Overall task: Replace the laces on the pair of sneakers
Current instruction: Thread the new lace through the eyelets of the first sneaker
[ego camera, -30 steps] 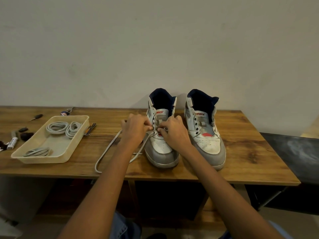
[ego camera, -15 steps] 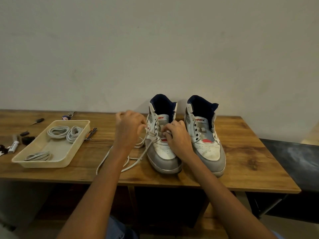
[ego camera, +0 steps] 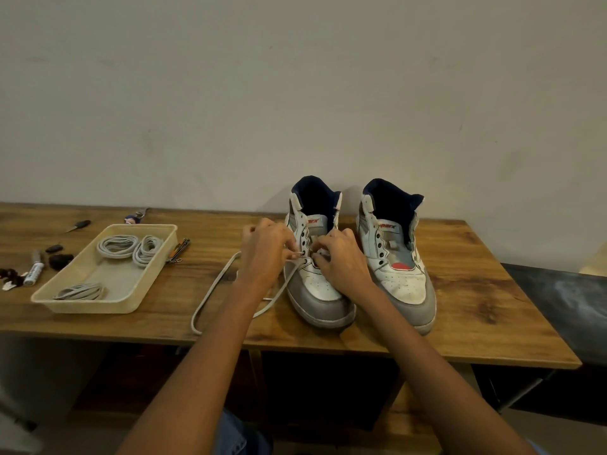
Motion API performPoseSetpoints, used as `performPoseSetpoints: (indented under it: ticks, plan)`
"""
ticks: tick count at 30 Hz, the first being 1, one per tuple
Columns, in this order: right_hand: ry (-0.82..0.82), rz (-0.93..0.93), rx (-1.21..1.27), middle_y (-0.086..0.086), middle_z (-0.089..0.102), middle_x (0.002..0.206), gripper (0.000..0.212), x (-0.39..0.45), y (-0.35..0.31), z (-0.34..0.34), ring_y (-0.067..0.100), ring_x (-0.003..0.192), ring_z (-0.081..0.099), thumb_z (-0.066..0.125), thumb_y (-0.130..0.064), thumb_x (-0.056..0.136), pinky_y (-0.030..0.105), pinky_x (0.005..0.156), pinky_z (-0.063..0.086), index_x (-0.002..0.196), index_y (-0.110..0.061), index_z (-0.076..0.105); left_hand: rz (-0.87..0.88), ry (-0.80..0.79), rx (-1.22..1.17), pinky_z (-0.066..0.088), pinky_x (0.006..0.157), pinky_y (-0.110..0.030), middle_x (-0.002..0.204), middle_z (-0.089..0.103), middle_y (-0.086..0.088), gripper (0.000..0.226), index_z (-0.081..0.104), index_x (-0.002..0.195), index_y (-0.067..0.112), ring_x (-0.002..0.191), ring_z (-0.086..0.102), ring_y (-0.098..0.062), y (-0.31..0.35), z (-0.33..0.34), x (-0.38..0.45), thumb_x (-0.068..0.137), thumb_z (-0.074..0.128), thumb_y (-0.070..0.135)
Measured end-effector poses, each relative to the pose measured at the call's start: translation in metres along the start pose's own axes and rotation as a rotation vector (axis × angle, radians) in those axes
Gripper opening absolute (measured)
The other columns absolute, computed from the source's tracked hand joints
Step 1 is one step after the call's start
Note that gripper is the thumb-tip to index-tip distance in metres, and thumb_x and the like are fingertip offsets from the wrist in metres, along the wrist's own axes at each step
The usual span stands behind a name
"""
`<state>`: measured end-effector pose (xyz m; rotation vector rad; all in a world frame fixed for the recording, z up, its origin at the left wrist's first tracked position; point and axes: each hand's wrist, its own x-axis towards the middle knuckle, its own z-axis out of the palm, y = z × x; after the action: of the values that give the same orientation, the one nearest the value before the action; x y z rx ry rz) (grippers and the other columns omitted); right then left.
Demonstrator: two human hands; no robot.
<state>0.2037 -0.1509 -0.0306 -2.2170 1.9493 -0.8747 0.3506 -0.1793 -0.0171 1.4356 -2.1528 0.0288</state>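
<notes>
A shallow cream tray (ego camera: 154, 267) sits on the left part of the wooden bench (ego camera: 476, 310), holding three coiled grey laces (ego camera: 117, 246): two at its far end and one near its front. Left of the tray lie a white marker (ego camera: 33, 272) and some small dark bits, too small to identify. The two sneakers stand side by side at the middle of the bench, toes toward the person. The left hand (ego camera: 267, 254) pinches the tip of a white lace (ego camera: 210, 292) at the lower eyelets of the left sneaker (ego camera: 320, 277); the lace loops leftward across the bench. The right hand (ego camera: 341, 261) rests curled on that sneaker's tongue area; whether it grips the lace cannot be told. The right sneaker (ego camera: 397, 257) has bare eyelets. A plain pale wall (ego camera: 295, 93) rises behind.
</notes>
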Motion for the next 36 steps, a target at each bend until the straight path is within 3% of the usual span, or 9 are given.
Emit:
performPoseSetpoints:
  ticks: [3, 8, 13, 17, 19, 24, 28, 32, 36]
  plan:
    - [0.022, 0.005, 0.034, 0.001, 0.054, 0.098, 0.009, -0.002, 0.003, 0.002, 0.017, 0.098, 0.043, 0.057, -0.011, 0.089, 0.022, 0.069, 0.032, 0.093, -0.015, 0.063, -0.176, 0.214, -0.004, 0.02, 0.098, -0.032, 0.088, 0.064, 0.007, 0.005, 0.069, 0.08, 0.019, 0.104, 0.048, -0.016, -0.014, -0.001, -0.007, 0.081, 0.067, 0.022]
    - [0.027, 0.009, 0.076, -0.005, 0.049, 0.094, 0.013, -0.001, 0.005, 0.003, 0.015, 0.097, 0.043, 0.062, -0.012, 0.087, 0.021, 0.07, 0.033, 0.099, -0.015, 0.059, -0.345, -0.085, 0.159, 0.026, 0.093, -0.035, 0.099, 0.062, 0.009, 0.004, 0.069, 0.085, 0.025, 0.108, 0.044, -0.013, -0.001, -0.001, -0.013, 0.081, 0.069, 0.024]
    - [-0.071, 0.089, 0.407, -0.008, 0.049, 0.086, 0.039, 0.009, 0.007, -0.027, 0.011, 0.078, 0.049, 0.067, -0.004, 0.079, 0.028, 0.07, 0.047, 0.113, -0.015, 0.049, -0.379, -0.005, -0.02, 0.04, 0.087, -0.034, 0.107, 0.061, 0.001, 0.018, 0.059, 0.1, 0.018, 0.101, 0.054, -0.018, 0.009, -0.012, -0.015, 0.085, 0.065, 0.027]
    - [0.085, 0.119, 0.517, -0.005, 0.053, 0.082, 0.036, 0.011, 0.012, -0.043, 0.007, 0.068, 0.049, 0.056, 0.008, 0.08, 0.019, 0.062, 0.046, 0.107, -0.016, 0.049, -0.352, -0.643, -0.188, 0.044, 0.062, -0.024, 0.079, 0.061, -0.003, 0.033, 0.066, 0.086, 0.008, 0.066, 0.052, -0.011, 0.008, -0.019, -0.021, 0.09, 0.056, 0.04]
    - [0.094, 0.122, 0.519, -0.003, 0.055, 0.082, 0.035, 0.009, 0.013, -0.041, 0.007, 0.069, 0.051, 0.055, 0.009, 0.08, 0.015, 0.061, 0.046, 0.105, -0.015, 0.051, -0.415, -0.744, -0.38, 0.041, 0.053, -0.017, 0.073, 0.056, -0.001, 0.032, 0.064, 0.089, 0.004, 0.061, 0.05, -0.007, 0.007, -0.029, -0.019, 0.094, 0.052, 0.033]
    - [0.053, 0.031, 0.498, 0.0, 0.059, 0.081, 0.019, 0.009, 0.004, -0.037, 0.008, 0.066, 0.054, 0.056, -0.005, 0.089, 0.018, 0.061, 0.047, 0.104, -0.016, 0.052, -0.729, -0.446, -1.093, 0.057, 0.057, -0.025, 0.072, 0.06, -0.005, 0.013, 0.057, 0.089, 0.008, 0.054, 0.061, -0.013, -0.007, -0.055, -0.008, 0.093, 0.053, 0.019]
    - [-0.15, 0.059, 0.531, 0.002, 0.067, 0.082, 0.026, 0.002, -0.014, -0.043, 0.015, 0.075, 0.064, 0.051, -0.037, 0.095, 0.029, 0.067, 0.051, 0.109, -0.016, 0.047, -0.645, -0.368, -1.703, 0.059, 0.068, -0.031, 0.088, 0.067, -0.007, 0.021, 0.056, 0.108, 0.009, 0.074, 0.069, -0.017, 0.005, -0.057, -0.004, 0.095, 0.042, -0.001]
    - [-0.385, 0.249, 1.045, 0.005, 0.068, 0.085, 0.049, -0.004, -0.039, -0.039, 0.017, 0.08, 0.068, 0.036, -0.051, 0.096, 0.028, 0.07, 0.054, 0.13, -0.015, 0.037, -0.546, -0.199, -1.778, 0.058, 0.064, -0.025, 0.09, 0.071, -0.001, 0.032, 0.061, 0.099, 0.013, 0.075, 0.069, -0.011, 0.02, -0.051, 0.001, 0.089, 0.043, -0.012]
    - [-0.467, 0.218, 1.132, 0.007, 0.068, 0.078, 0.054, -0.005, -0.04, -0.045, 0.02, 0.072, 0.067, 0.056, -0.027, 0.094, 0.029, 0.076, 0.056, 0.139, -0.018, 0.027, -0.671, 0.015, -1.84, 0.057, 0.064, -0.021, 0.086, 0.067, -0.003, 0.03, 0.062, 0.096, 0.008, 0.074, 0.067, -0.014, 0.015, -0.044, 0.006, 0.084, 0.05, -0.016]
